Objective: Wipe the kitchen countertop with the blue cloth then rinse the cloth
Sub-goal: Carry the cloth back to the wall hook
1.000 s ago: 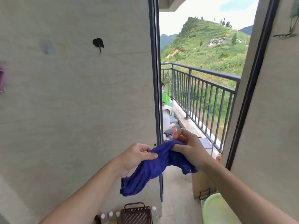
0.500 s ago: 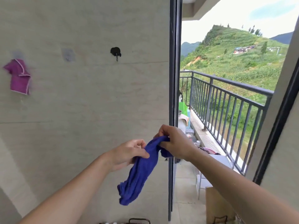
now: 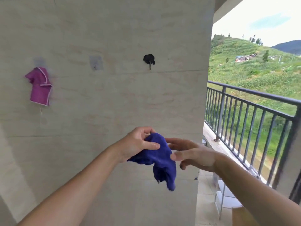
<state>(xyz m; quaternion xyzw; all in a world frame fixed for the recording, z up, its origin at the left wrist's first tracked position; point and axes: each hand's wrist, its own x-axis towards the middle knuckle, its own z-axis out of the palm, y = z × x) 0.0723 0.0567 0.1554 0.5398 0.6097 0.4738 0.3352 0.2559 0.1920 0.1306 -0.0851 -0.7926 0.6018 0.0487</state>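
We're gripping the blue cloth (image 3: 160, 154) in our left hand (image 3: 138, 144), right hand (image 3: 193, 154) hovering just beside it, fingers loose

wall (image 3: 114, 103): beige tile | black hook (image 3: 149, 59) | balcony railing (image 3: 254, 111): dark metal | green hillside (image 3: 252, 69), daylight

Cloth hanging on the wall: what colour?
The hanging cloth is magenta-pink with pale trim along its edges; the head view shows it best.
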